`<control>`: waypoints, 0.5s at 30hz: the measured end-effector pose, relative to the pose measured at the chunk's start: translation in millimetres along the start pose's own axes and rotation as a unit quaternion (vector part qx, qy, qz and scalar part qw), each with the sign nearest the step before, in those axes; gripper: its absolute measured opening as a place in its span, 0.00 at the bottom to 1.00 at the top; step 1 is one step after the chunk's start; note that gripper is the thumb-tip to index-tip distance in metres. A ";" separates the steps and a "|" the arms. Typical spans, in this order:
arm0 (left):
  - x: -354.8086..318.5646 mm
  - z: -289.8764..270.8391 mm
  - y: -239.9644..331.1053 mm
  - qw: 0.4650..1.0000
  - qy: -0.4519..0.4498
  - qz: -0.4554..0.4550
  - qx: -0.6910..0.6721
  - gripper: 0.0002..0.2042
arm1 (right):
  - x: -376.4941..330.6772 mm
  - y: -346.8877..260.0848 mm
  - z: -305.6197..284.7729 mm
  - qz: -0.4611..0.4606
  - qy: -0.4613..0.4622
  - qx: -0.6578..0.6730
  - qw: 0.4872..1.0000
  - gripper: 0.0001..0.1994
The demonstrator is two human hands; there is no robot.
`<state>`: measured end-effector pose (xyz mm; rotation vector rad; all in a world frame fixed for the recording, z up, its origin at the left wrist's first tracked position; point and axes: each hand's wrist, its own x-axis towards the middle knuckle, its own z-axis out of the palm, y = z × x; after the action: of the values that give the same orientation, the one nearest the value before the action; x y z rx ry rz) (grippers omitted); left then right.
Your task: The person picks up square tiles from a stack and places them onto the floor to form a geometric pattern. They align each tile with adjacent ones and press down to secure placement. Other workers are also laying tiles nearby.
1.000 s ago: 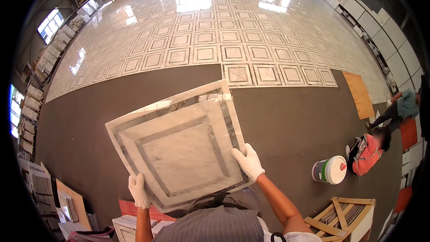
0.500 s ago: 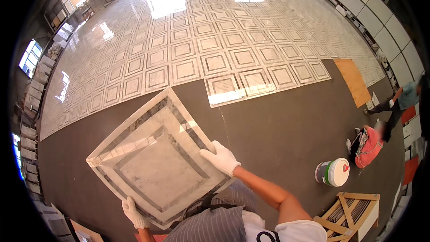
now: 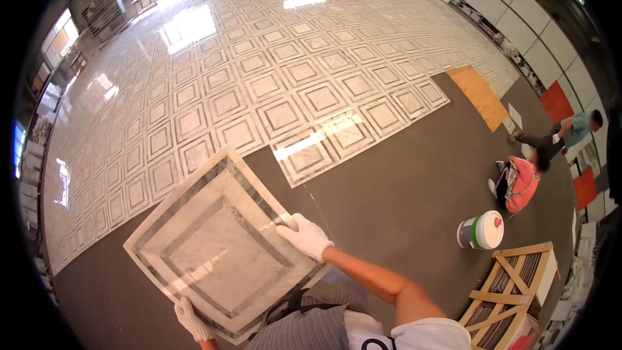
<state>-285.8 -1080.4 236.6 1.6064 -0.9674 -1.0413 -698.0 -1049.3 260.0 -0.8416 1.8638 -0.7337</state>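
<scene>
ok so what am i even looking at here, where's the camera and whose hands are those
The camera sits on a person's head and looks down through a fisheye lens, so straight lines bend near the rim. The two white-gloved hands are that person's own. The left hand grips the near edge of a large square marble tile with grey borders; the right hand rests on its right edge. Below lies a dark bare floor, and beyond it a laid floor of matching tiles. To the right stand a white bucket and a wooden crate, with two other people sitting low nearby.
</scene>
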 end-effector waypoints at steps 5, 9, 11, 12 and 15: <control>94.5 44.0 23.5 0.998 -0.044 -0.004 0.042 0.12 | 45.1 -33.0 7.3 0.040 0.045 0.019 0.998 0.31; 159.0 71.2 20.9 0.987 -0.120 -0.066 0.081 0.13 | 79.0 -33.6 17.5 0.105 0.074 0.014 0.992 0.30; 178.8 88.5 13.4 0.983 -0.147 -0.069 0.090 0.13 | 90.7 -36.8 9.3 0.148 0.055 -0.002 0.987 0.32; 187.2 98.1 8.7 0.981 -0.159 -0.069 0.093 0.14 | 98.2 -35.4 8.1 0.150 0.068 -0.012 0.986 0.33; 210.4 128.4 0.5 0.977 -0.166 -0.080 0.106 0.14 | 121.3 -26.8 2.7 0.168 0.080 -0.026 0.982 0.35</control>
<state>-338.7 -1313.3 175.7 1.7393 -1.2190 -1.3882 -729.2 -1162.3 218.8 -0.4904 2.1086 -0.5535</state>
